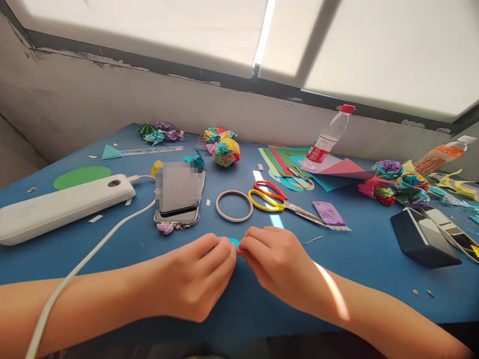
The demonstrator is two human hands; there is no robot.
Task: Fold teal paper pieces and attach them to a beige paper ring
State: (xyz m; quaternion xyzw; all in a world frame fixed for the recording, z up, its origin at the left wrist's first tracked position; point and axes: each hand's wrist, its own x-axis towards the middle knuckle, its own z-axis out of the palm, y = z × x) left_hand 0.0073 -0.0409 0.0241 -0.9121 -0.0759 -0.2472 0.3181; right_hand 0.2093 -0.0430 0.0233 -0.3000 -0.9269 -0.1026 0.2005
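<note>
Both hands meet low in the middle of the head view, over the blue table. My left hand is closed, its fingertips pinching a small piece of turquoise paper. From the other side my right hand pinches the same paper. Most of the paper is hidden behind the fingers, so its shape does not show. Just beyond the hands lies a roll of tape. Scissors with red and yellow handles rest to its right, their blades touching a purple packet. Two stacked phones lie to the left.
A white power bank with a white cable stretches across the left, the cable passing over my left forearm. Paper flower balls sit at the back. A bottle stands by coloured paper sheets. A black box is at right.
</note>
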